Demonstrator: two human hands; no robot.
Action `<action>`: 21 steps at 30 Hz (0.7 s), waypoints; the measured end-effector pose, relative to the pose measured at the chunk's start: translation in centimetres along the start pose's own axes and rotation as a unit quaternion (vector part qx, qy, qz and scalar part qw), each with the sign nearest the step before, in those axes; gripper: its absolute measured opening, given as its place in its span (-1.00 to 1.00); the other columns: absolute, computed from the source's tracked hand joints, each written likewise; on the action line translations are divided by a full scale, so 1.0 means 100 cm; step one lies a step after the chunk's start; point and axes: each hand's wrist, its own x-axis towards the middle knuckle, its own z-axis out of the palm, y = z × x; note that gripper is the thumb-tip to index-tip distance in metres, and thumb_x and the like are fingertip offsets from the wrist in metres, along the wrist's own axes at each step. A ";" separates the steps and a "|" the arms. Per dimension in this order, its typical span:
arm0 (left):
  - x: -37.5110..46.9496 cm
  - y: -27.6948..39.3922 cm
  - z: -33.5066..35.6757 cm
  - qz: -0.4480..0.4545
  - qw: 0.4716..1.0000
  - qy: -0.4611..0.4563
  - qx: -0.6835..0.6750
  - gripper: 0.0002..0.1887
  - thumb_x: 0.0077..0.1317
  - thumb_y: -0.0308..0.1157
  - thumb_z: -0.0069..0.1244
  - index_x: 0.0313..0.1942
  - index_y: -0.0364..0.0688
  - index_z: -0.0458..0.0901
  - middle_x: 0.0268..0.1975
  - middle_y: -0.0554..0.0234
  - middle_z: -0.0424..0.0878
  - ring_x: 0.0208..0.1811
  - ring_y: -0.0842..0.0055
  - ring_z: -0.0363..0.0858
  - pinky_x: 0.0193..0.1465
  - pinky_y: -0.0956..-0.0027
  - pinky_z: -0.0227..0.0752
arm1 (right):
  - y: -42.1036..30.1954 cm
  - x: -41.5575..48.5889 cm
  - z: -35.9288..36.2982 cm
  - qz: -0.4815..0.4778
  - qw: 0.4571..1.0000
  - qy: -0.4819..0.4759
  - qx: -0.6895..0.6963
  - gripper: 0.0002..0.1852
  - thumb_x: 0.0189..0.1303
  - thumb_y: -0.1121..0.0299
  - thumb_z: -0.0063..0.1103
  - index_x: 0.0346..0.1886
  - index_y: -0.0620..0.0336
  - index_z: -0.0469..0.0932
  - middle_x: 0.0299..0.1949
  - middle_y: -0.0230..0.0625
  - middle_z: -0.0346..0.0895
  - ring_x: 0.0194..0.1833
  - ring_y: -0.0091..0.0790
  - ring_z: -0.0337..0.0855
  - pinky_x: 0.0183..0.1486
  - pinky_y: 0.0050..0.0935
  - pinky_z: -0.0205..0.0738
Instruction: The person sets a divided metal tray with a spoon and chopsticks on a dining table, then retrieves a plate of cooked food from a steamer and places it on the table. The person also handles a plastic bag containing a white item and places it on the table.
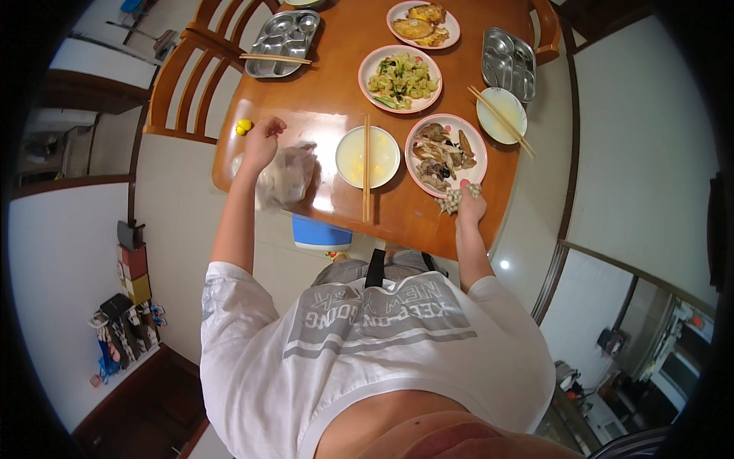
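Note:
My right hand grips a checked cloth at the near rim of a pink-edged plate of cooked meat pieces. Whether the cloth also pinches the rim I cannot tell. Over the table's left side is my left hand, its fingers partly curled; what they hold, if anything, is unclear. A blurred, translucent plastic bag lies under and beside that forearm, near the table edge. Between my hands a white bowl of pale yellow soup has a pair of wooden chopsticks laid across it.
Small yellow objects lie left of my left hand. Farther back are a plate of chopped vegetables, a plate of fried eggs and two steel compartment trays. Another soup bowl stands right. Wooden chairs flank the table.

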 end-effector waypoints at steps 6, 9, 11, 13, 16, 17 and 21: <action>0.039 -0.014 0.080 -0.013 1.000 -0.020 -0.015 -0.84 0.12 -0.46 -0.12 -0.31 -0.32 0.52 -0.38 0.15 0.59 -0.37 0.48 0.54 -0.24 0.44 0.41 | 0.007 0.003 -0.022 0.009 0.999 0.007 0.030 -0.75 -0.04 0.50 0.15 -0.24 0.39 0.54 -0.33 -0.27 0.55 -0.31 -0.42 0.54 -0.24 -0.47 0.41; 0.068 -0.014 0.111 -0.010 0.999 -0.018 -0.047 -0.76 0.18 -0.32 -0.05 -0.29 -0.35 0.51 -0.38 0.15 0.60 -0.39 0.49 0.56 -0.26 0.45 0.45 | 0.011 0.007 -0.020 0.001 1.000 0.011 0.023 -0.75 -0.05 0.49 0.16 -0.25 0.38 0.54 -0.34 -0.28 0.55 -0.34 -0.41 0.55 -0.27 -0.46 0.42; 0.086 0.003 0.131 -0.027 0.996 -0.033 -0.083 -0.70 0.21 -0.24 -0.02 -0.28 -0.37 0.51 -0.38 0.17 0.59 -0.38 0.52 0.57 -0.27 0.48 0.48 | 0.013 0.010 -0.022 0.005 1.000 0.008 0.020 -0.72 -0.07 0.48 0.19 -0.23 0.39 0.54 -0.34 -0.27 0.55 -0.36 -0.42 0.55 -0.29 -0.46 0.42; 0.096 0.017 0.168 -0.157 0.957 -0.111 -0.215 -0.69 0.23 -0.22 -0.02 -0.26 -0.34 0.50 -0.36 0.23 0.57 -0.34 0.54 0.58 -0.24 0.49 0.49 | 0.021 0.017 -0.040 0.012 1.000 0.017 0.005 -0.74 -0.08 0.47 0.18 -0.26 0.38 0.55 -0.36 -0.30 0.55 -0.37 -0.43 0.55 -0.29 -0.46 0.42; 0.122 0.029 0.193 -0.237 0.918 -0.175 -0.266 -0.70 0.24 -0.21 -0.03 -0.25 -0.32 0.49 -0.34 0.25 0.56 -0.36 0.54 0.59 -0.27 0.49 0.54 | 0.017 0.011 -0.039 0.008 0.999 0.029 -0.025 -0.75 -0.09 0.47 0.17 -0.29 0.37 0.55 -0.38 -0.31 0.55 -0.38 -0.45 0.54 -0.30 -0.46 0.41; 0.128 0.031 0.200 -0.247 0.914 -0.187 -0.261 -0.70 0.24 -0.21 -0.03 -0.25 -0.32 0.49 -0.33 0.24 0.56 -0.37 0.54 0.59 -0.29 0.48 0.55 | 0.014 0.008 -0.037 0.004 0.999 0.032 -0.038 -0.75 -0.10 0.46 0.18 -0.29 0.36 0.55 -0.38 -0.31 0.55 -0.38 -0.45 0.54 -0.30 -0.46 0.41; 0.136 0.032 0.232 -0.205 0.949 -0.133 -0.202 -0.76 0.21 -0.38 -0.03 -0.27 -0.42 0.54 -0.37 0.07 0.59 -0.44 0.44 0.61 -0.45 0.43 0.58 | 0.006 0.001 -0.040 0.017 0.999 0.043 0.006 -0.78 -0.10 0.48 0.16 -0.32 0.36 0.55 -0.40 -0.33 0.54 -0.38 -0.46 0.53 -0.30 -0.46 0.41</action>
